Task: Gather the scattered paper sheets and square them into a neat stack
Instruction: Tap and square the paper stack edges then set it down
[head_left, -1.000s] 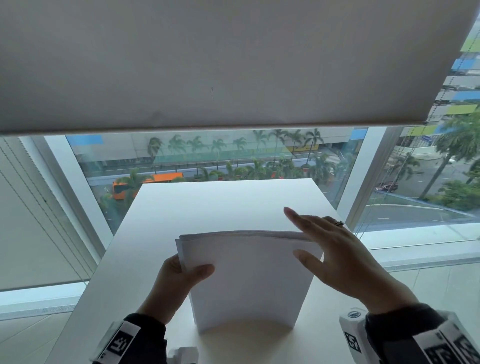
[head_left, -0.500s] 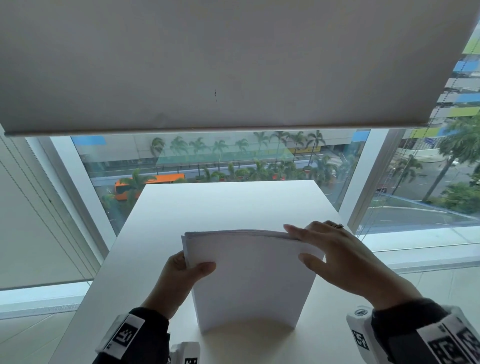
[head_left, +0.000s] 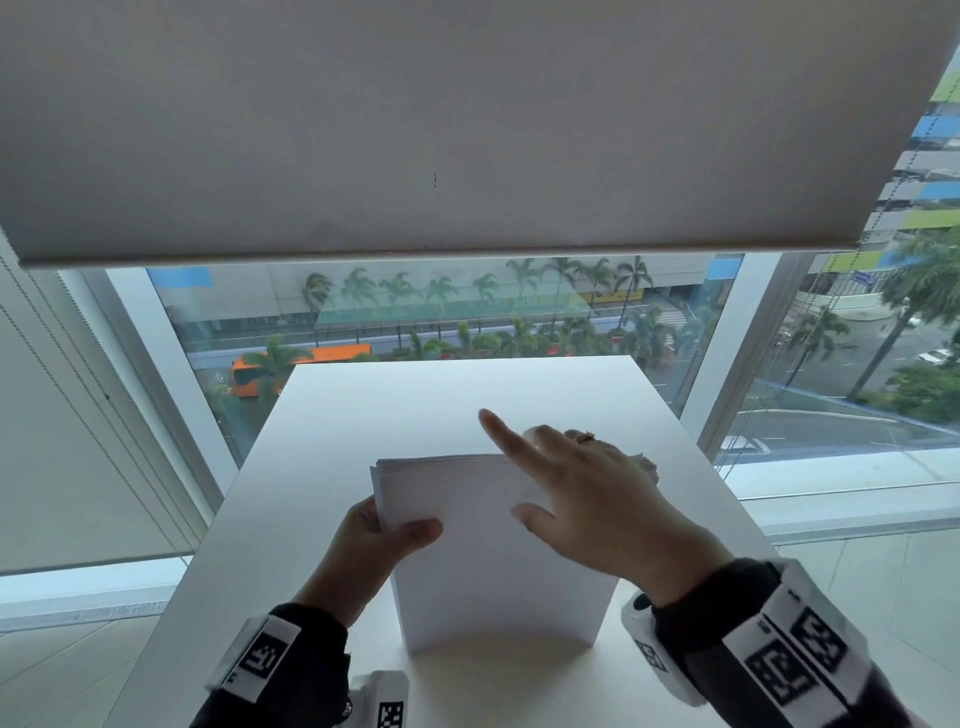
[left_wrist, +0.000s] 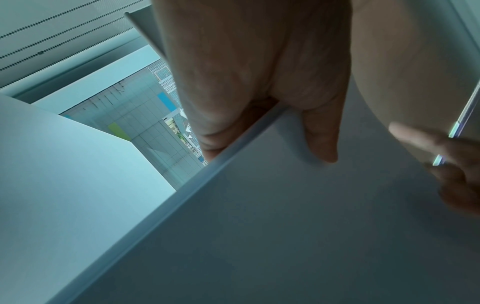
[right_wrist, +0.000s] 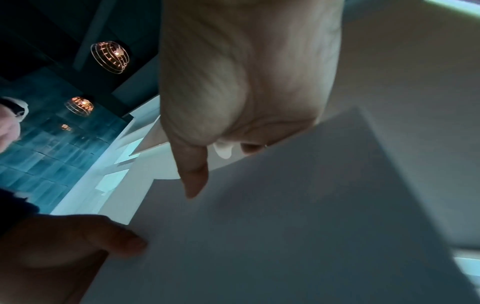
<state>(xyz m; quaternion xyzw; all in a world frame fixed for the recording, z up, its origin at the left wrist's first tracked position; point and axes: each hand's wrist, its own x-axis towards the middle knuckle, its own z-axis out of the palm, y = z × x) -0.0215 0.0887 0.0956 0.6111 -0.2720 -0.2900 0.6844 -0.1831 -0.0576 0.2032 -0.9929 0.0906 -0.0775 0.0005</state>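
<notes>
The left hand (head_left: 382, 545) has its grip closed on the left side of the stack of white paper sheets (head_left: 488, 561), thumb on the near face and the other fingers behind. The right hand (head_left: 597, 499) is spread loosely, forefinger pointing out over the top edge and thumb lying on the near face; the other fingers curl over the top right corner, and I cannot tell whether they grasp it. The stack stands on its bottom edge on the white rectangular desk (head_left: 322, 447), about the middle, leaning and bowed a little.

As I judge it, the risk lies in that bow: only one side is firmly pinched, so if the right hand lifts away the sheets may fan or slump over. The top edge shows slightly stepped layers at the left corner, so it is not yet square; tapping too hard could slide the bottom edge toward the person.

There is bare desk on every side of the stack, most of it beyond, toward the glass window (head_left: 467, 317). The desk's right edge is nearer than the left, and the wrists hang over the near edge.
</notes>
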